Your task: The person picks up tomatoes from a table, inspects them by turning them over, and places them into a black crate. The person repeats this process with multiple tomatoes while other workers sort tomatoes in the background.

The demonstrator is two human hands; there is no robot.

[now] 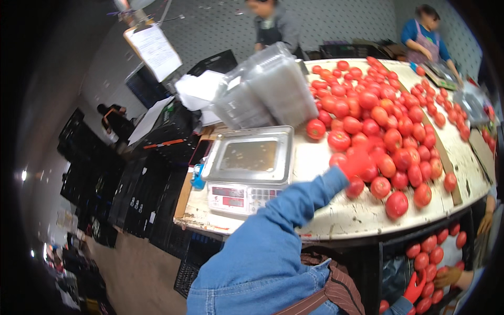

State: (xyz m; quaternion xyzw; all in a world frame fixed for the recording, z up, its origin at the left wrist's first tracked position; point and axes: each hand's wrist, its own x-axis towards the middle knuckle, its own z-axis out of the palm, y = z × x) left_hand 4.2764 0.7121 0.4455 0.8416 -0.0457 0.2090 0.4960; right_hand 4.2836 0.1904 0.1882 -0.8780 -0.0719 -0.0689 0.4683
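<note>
My left hand [357,160], in a red glove and blurred, reaches into the near left side of a heap of red tomatoes [380,114] on a white-topped table [327,224]. The glove blends with the fruit, so its grip is unclear. Lower right, my right hand [414,287], also red-gloved, is among tomatoes [429,244] in a dark crate [380,271] below the table edge. Its finger and thumb look apart, but whether it grips a tomato is unclear. Left of the heap stands a digital scale [248,157] with nothing on its steel pan.
Stacked clear plastic containers [271,86] lean behind the scale. A wooden strip [437,145] divides the tabletop. A co-worker's brown-gloved hand [449,277] reaches into the same crate. Two people stand across the table. Black crates [138,193] are stacked at left, under papers [151,118].
</note>
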